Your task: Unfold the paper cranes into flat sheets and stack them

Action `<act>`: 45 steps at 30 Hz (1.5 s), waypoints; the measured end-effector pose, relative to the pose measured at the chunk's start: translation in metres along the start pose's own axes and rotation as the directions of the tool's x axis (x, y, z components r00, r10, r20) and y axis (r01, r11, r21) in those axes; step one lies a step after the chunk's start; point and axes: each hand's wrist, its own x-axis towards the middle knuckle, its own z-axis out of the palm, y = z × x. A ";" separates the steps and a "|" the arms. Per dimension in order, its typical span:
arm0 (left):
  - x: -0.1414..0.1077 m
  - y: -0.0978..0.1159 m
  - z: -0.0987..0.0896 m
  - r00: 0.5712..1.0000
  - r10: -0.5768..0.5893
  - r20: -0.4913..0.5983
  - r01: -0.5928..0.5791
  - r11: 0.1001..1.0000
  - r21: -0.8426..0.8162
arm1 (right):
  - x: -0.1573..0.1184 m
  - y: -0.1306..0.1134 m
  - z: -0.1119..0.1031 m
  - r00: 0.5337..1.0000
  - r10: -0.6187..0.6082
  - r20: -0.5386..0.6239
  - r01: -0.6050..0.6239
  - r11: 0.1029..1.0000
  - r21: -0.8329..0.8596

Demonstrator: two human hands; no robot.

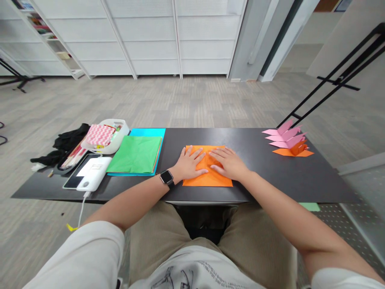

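An orange sheet of paper lies flat on the dark table in front of me. Across its left part my left hand rests with fingers spread, a black watch on the wrist. My right hand lies on the right part of the same sheet, its fingers stretched out and pointing toward the other hand. Both palms cover much of the paper's upper area, so any creases beneath them are hidden.
Left of the sheet is a stack of coloured paper, green on top. Beyond it are a white basket, a white power bank with a cable, and black cloth. Folded pink paper cranes and an orange crane stand far right.
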 end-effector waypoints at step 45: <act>-0.004 0.012 0.005 0.999 -0.002 0.055 -0.003 0.995 0.096 | -0.007 0.061 0.028 0.974 0.168 0.152 -0.135 0.969 -0.207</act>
